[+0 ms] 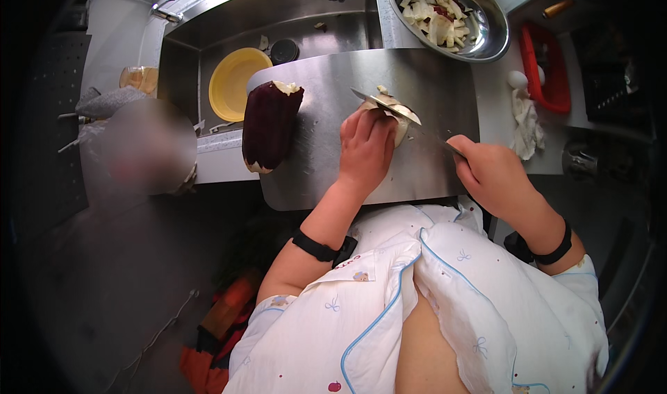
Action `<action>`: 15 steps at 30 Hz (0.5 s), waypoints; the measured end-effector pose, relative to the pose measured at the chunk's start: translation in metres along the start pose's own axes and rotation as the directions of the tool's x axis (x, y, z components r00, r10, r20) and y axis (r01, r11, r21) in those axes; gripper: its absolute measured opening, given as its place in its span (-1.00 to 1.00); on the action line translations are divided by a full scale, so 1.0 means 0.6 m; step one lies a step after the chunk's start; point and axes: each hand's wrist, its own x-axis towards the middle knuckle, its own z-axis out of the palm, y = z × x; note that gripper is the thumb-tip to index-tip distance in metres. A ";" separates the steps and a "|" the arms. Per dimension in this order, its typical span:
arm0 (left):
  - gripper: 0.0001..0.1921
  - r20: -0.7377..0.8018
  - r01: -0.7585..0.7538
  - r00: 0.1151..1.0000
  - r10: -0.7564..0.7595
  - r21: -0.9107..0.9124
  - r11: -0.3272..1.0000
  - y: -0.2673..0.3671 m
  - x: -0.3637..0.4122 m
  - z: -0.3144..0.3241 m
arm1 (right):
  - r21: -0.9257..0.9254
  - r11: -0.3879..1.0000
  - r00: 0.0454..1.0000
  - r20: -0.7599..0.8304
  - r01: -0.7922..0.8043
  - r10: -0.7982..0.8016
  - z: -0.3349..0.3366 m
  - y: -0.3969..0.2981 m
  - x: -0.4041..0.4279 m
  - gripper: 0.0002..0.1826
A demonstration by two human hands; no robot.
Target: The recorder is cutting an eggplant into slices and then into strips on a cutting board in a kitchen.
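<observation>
A large purple eggplant (271,126) with cut, pale ends lies at the left side of a stainless steel cutting board (323,180). My left hand (367,141) presses down on pale, cut eggplant flesh (402,128) near the board's middle, fingers bent over it. Just beyond those fingers, a kitchen knife's blade (388,106) crosses the pale flesh. My right hand (492,172) grips the knife by its handle at the board's right edge. Part of the blade blends into the board's sheen. Small pale crumbs are scattered beside the cut piece.
A steel bowl (487,27) of pale cut strips stands beyond the board. Behind the board, the sink (229,32) holds a yellow basin (221,92) and a round black object (284,51). A red basket (563,97), an egg (517,79) and a white cloth (526,123) are at right.
</observation>
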 end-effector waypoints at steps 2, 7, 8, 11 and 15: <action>-0.70 0.001 -0.005 1.000 0.005 0.007 1.000 0.000 0.000 0.000 | -0.026 1.000 1.000 0.006 -0.007 0.007 0.006 0.004 0.001 -0.80; -0.69 -0.011 -0.012 1.000 0.012 0.034 0.999 -0.005 -0.007 0.005 | -0.070 0.997 0.999 0.035 -0.031 0.034 0.034 0.006 0.035 -0.86; -0.69 -0.014 -0.017 1.000 0.017 0.030 0.999 -0.004 -0.003 0.007 | -0.081 0.996 0.998 0.049 -0.037 0.041 0.045 0.015 0.047 -0.87; -0.68 0.015 0.002 1.000 -0.003 0.025 1.000 0.002 -0.005 0.005 | -0.069 0.997 0.998 0.044 -0.037 0.040 0.067 0.028 0.060 -0.87; -0.69 -0.006 -0.014 1.000 0.014 -0.014 1.000 -0.004 -0.004 0.001 | 0.033 0.999 0.999 0.036 -0.021 0.020 0.069 0.043 0.069 -0.88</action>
